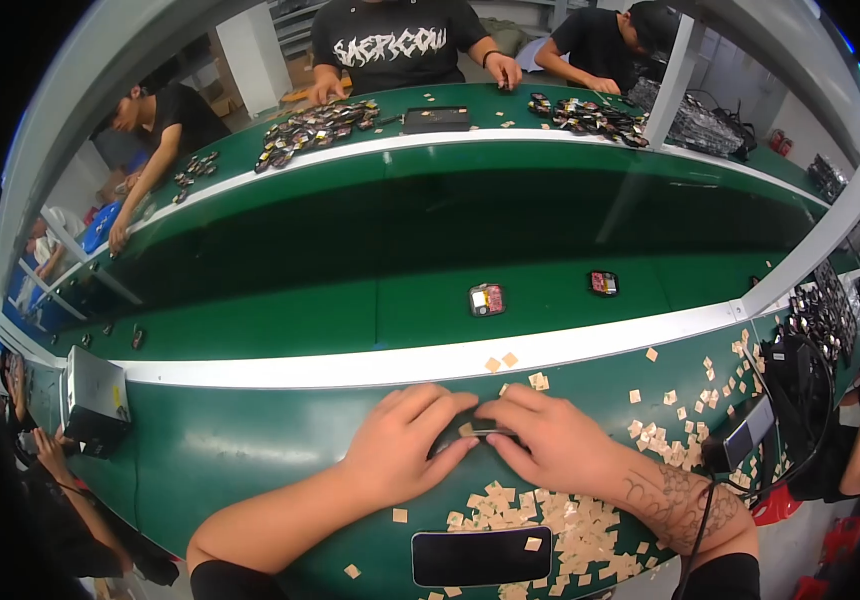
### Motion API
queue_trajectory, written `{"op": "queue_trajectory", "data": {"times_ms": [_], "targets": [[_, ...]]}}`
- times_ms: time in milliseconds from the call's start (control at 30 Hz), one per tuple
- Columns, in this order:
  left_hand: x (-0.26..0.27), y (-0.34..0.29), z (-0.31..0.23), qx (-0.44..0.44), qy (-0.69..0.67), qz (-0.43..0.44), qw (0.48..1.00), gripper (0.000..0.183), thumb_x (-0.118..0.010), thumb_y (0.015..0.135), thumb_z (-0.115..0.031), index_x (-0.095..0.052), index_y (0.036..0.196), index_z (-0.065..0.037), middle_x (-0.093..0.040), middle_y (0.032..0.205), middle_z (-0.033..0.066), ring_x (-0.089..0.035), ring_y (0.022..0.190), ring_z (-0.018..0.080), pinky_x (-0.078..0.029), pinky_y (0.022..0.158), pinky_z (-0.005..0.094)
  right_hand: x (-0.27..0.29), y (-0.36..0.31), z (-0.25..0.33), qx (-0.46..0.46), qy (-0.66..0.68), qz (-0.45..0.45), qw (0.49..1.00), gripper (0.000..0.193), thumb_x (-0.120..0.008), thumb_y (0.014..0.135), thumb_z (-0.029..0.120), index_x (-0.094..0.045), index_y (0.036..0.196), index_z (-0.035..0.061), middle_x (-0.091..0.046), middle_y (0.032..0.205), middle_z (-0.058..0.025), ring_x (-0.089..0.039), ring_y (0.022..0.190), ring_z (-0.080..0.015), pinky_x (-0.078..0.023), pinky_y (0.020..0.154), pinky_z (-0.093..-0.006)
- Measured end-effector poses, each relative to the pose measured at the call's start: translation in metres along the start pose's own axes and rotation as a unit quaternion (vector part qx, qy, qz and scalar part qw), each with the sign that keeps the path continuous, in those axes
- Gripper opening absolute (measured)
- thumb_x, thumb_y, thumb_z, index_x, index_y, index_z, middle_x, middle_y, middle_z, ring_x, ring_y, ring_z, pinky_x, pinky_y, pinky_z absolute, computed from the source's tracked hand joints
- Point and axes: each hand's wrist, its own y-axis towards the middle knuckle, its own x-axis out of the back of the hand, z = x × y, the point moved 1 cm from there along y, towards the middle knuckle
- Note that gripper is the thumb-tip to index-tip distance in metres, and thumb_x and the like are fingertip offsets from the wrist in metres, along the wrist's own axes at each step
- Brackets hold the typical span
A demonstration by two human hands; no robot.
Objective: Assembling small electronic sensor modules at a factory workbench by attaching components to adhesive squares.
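Observation:
My left hand (402,445) and my right hand (550,440) meet over the green bench, fingers closed on the two ends of a small dark casing (450,437). My fingers cover much of it, so its exact kind does not show. A small tan square is at the casing, by my right fingertips; whether it is stuck on is too small to tell. Just below my hands lies a loose pile of tan square pads (580,530). A black-screened phone (480,560) rests flat at the near edge, one pad on its screen.
Beyond a white rail (430,356), two small devices (487,299) sit on a green belt. A grey box (96,402) stands at left. On the right are a screened device (740,435), cables, scattered pads and dark parts. Other people work at the far bench and both sides.

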Motion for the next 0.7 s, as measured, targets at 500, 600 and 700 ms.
{"op": "queue_trajectory", "data": {"times_ms": [500,600,700], "targets": [[0.001,0.005,0.006,-0.015,-0.077,0.006,0.997,0.017,-0.087,0.087,-0.007,-0.078,0.100,-0.003,-0.072,0.082,0.0070,-0.068,0.072,0.0204,-0.055,0.064,0.0336,0.003,0.003,-0.016,-0.015,0.185,-0.014,0.983,0.013,-0.073,0.098,0.004,-0.072,0.111,0.0014,-0.069,0.098,-0.0099,-0.071,0.079,-0.0195,-0.057,0.068,-0.0308],[0.000,0.004,0.006,-0.013,-0.079,0.007,0.997,0.016,-0.087,0.086,-0.007,-0.078,0.100,-0.003,-0.072,0.082,0.0069,-0.068,0.072,0.0207,-0.055,0.064,0.0341,0.007,0.005,-0.013,-0.018,0.199,-0.015,0.980,0.012,-0.073,0.098,0.003,-0.072,0.110,0.0007,-0.069,0.097,-0.0092,-0.071,0.081,-0.0181,-0.057,0.070,-0.0300],[0.001,0.002,0.007,-0.002,-0.082,0.017,0.996,0.016,-0.085,0.088,-0.012,-0.076,0.100,-0.005,-0.072,0.084,0.0076,-0.070,0.078,0.0268,-0.056,0.070,0.0388,0.007,0.005,-0.012,-0.023,0.209,-0.008,0.978,0.012,-0.073,0.098,0.003,-0.072,0.110,0.0002,-0.069,0.097,-0.0088,-0.071,0.083,-0.0173,-0.058,0.071,-0.0292]]}}
